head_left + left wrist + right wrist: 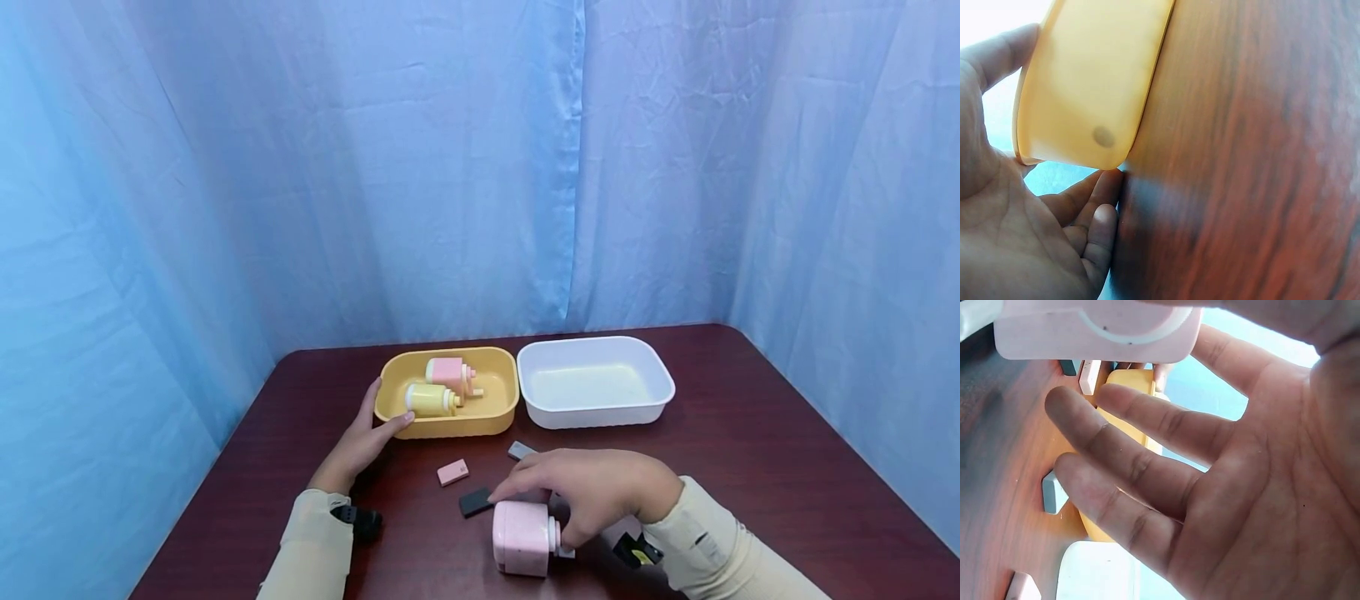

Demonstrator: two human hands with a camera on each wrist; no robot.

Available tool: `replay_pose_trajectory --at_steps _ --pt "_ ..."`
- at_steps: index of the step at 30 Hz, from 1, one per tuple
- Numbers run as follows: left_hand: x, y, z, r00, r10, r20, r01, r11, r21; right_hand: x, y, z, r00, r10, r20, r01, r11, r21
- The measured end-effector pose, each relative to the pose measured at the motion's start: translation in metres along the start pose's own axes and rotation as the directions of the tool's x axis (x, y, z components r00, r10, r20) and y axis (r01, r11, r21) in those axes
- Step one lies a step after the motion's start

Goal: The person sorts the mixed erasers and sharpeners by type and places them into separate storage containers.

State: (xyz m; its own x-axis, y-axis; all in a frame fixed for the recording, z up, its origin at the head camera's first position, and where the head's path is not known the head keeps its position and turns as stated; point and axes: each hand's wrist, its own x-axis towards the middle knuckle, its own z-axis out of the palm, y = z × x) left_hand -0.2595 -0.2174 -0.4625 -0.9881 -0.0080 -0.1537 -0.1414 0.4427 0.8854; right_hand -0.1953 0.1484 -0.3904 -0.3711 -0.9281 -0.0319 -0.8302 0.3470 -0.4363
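Lying on its side at the near edge of the desk point(750, 433), a pale pink bottle point(521, 537) sits under the right hand point(592, 492), whose fingers arch loosely over it and hold nothing. The right wrist view shows what the head view hides: the palm is spread, the fingers point(1129, 462) are straight and slightly apart, and the bottle's flat pale base point(1097, 328) lies just beyond the fingertips; whether they touch it cannot be told.

Just past that hand, three small flat blocks lie on the desk: a black block point(476, 502) beside the fingertips, a pink block point(453, 472) to its left, and a grey block point(520, 451) a little farther back.

Farther on, the left hand point(363, 437) rests open against the near left corner of the yellow tub point(450, 425), thumb along the rim. The left wrist view shows the straight fingers point(1094, 212) lying by the tub's lower edge point(1094, 81) where it meets the desk.

Only the head view looks into the tub: a yellow bottle point(430, 400) and a pink bottle point(448, 372) lie there side by side. Right of it, just beside it, stands a white tub point(596, 412). A blue curtain point(450, 167) hangs behind.
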Motion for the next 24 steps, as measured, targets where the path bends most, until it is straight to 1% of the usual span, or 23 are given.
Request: replay_pose_trajectory --at_steps 4,9,13,16,20,24 --pt "0.0014 -0.0007 -0.0005 1.0 0.003 0.007 -0.003 1.0 -0.012 0.0007 0.0025 0.0002 1.0 -0.012 -0.004 0.012 1.0 0.016" --pt "0.0021 -0.0011 -0.0007 1.0 0.011 0.003 -0.011 1.0 -0.015 0.001 0.0034 0.0006 1.0 0.017 -0.02 -0.017 1.0 0.017" --pt "0.002 -0.0016 -0.0004 1.0 0.011 0.001 -0.011 1.0 -0.012 0.0011 0.003 0.0014 0.997 0.07 -0.042 -0.07 0.998 -0.004" --pt "0.0017 -0.0015 0.0 1.0 0.009 0.001 -0.009 1.0 -0.011 0.0004 0.0024 0.0015 0.99 0.128 -0.066 -0.13 0.991 -0.033" --pt "0.0004 -0.0005 0.0004 1.0 0.009 -0.003 -0.009 1.0 -0.006 -0.0006 0.0018 0.001 0.974 0.198 -0.109 -0.205 0.977 -0.054" --pt "-0.0014 0.0008 0.0006 1.0 0.006 -0.005 -0.006 1.0 0.001 -0.0015 0.0023 0.001 0.957 0.238 -0.164 -0.253 0.965 -0.073"
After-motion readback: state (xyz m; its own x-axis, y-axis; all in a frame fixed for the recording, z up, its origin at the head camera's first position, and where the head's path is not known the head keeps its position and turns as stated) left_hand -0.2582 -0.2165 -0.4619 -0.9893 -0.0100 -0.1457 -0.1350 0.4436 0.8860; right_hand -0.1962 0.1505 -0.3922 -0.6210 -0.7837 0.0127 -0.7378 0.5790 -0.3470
